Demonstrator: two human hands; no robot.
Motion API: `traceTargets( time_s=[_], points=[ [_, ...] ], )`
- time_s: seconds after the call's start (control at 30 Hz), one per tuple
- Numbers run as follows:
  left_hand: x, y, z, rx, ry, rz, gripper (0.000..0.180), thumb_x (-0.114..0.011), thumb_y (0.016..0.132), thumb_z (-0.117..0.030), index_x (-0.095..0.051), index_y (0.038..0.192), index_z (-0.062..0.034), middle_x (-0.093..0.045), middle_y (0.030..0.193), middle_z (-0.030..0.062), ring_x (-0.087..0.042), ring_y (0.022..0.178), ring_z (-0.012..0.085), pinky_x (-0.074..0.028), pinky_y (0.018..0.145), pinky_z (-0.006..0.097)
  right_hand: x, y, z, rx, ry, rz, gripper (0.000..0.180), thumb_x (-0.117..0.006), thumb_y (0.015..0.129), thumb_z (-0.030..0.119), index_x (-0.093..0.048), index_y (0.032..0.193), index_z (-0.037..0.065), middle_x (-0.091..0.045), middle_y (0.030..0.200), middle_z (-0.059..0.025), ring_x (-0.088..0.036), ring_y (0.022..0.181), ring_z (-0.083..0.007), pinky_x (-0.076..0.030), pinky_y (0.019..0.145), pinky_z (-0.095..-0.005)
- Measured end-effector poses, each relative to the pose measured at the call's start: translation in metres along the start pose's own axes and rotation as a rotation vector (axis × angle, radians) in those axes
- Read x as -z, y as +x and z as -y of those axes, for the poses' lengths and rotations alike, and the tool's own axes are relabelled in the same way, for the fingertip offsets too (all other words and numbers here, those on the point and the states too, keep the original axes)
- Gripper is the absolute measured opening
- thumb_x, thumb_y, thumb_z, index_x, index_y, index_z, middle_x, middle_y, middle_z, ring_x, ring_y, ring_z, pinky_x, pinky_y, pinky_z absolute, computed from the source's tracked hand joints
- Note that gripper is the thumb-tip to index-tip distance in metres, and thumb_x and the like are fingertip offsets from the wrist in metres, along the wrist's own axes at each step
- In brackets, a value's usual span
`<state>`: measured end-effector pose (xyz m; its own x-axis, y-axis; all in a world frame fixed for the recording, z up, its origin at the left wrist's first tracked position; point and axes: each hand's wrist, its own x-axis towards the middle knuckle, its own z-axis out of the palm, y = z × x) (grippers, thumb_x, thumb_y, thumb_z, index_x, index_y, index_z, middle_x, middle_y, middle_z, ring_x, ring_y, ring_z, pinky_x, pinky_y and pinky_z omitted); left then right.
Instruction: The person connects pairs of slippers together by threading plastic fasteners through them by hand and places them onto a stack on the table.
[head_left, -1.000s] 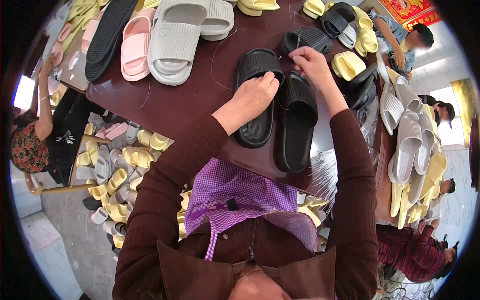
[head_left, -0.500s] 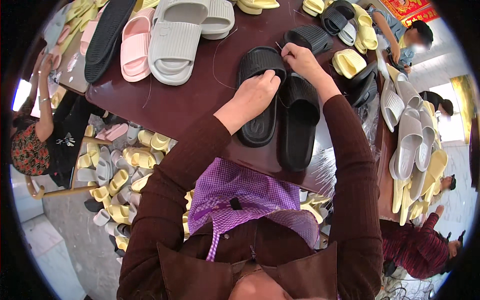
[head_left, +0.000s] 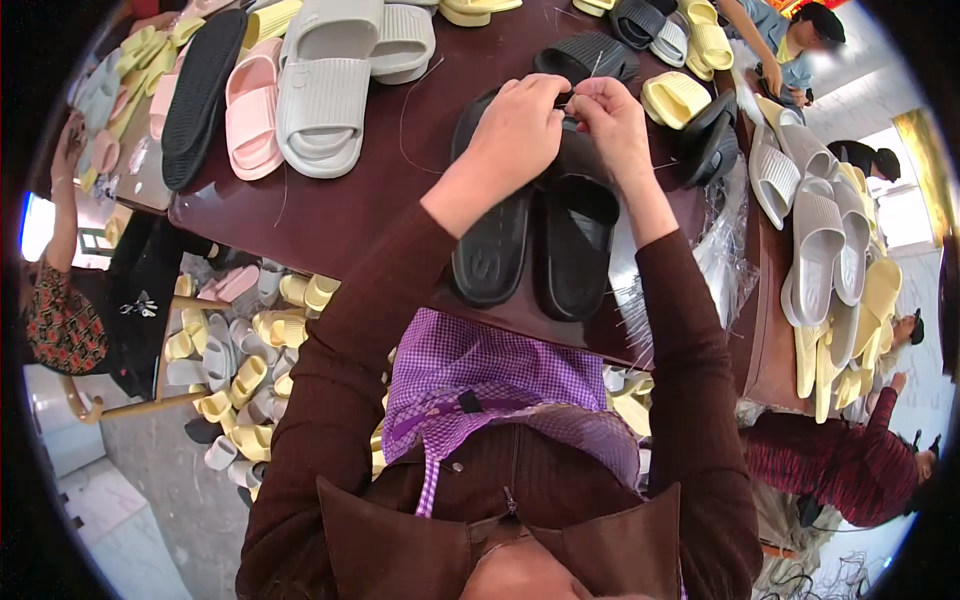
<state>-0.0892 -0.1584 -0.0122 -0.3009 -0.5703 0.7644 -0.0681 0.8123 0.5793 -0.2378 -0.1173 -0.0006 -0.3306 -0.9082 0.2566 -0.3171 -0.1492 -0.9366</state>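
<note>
A pair of black slide sandals lies side by side on the table before me: the left slide and the right slide, toes pointing away. My left hand is over the left slide's strap, thumb and fingers pinched together. Close against it, my right hand pinches above the right slide's strap. A thin pale strand sticks up from between the fingertips. Whether both hands grip that same strand is partly hidden by the fingers.
Grey, pink and black slides stand at the left of the dark red table. A yellow slide and clear plastic strands lie right. More slides are piled rightward and on the floor. People work on both sides.
Both hands have come together above the straps; the left moved up and off the left slide's strap opening. The pale strand now stands up between them. My view has shifted slightly.
</note>
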Motion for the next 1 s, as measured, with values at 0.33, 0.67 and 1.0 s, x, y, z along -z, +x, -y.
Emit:
traceTargets(
  time_s=[0.33,0.67,1.0],
  points=[
    [-0.024,-0.006,0.022,0.462,-0.412,0.382,0.014,-0.059,0.084,-0.011,-0.063,0.091,0.0012,-0.061,0.073,0.0022,-0.055,0.065,0.0081,-0.043,0.058,0.022,0.007,-0.031,-0.017,0.102,0.036,-0.192,0.009,-0.056,0.087,0.005,-0.059,0.095,0.001,-0.063,0.081,-0.0024,-0.057,0.071,-0.0073,-0.045,0.064,-0.0199],
    [-0.010,-0.008,0.012,0.711,-0.795,0.318,0.010,-0.059,0.085,-0.009,-0.064,0.086,-0.0005,-0.057,0.070,-0.0032,-0.047,0.059,0.0033,-0.038,0.054,0.018,0.014,-0.066,0.011,0.117,0.283,-0.246,0.011,-0.055,0.090,0.005,-0.061,0.096,-0.001,-0.061,0.078,-0.0014,-0.055,0.070,-0.0062,-0.043,0.066,-0.0190],
    [-0.011,-0.011,0.014,0.658,-0.814,0.346,0.011,-0.059,0.086,-0.011,-0.066,0.092,-0.0046,-0.059,0.073,-0.0038,-0.049,0.064,0.0015,-0.037,0.056,0.016,0.002,-0.070,-0.007,0.116,-0.268,-0.191,0.008,-0.061,0.085,0.004,-0.064,0.092,0.000,-0.061,0.074,-0.0002,-0.055,0.064,-0.0061,-0.045,0.059,-0.0198]
  ],
)
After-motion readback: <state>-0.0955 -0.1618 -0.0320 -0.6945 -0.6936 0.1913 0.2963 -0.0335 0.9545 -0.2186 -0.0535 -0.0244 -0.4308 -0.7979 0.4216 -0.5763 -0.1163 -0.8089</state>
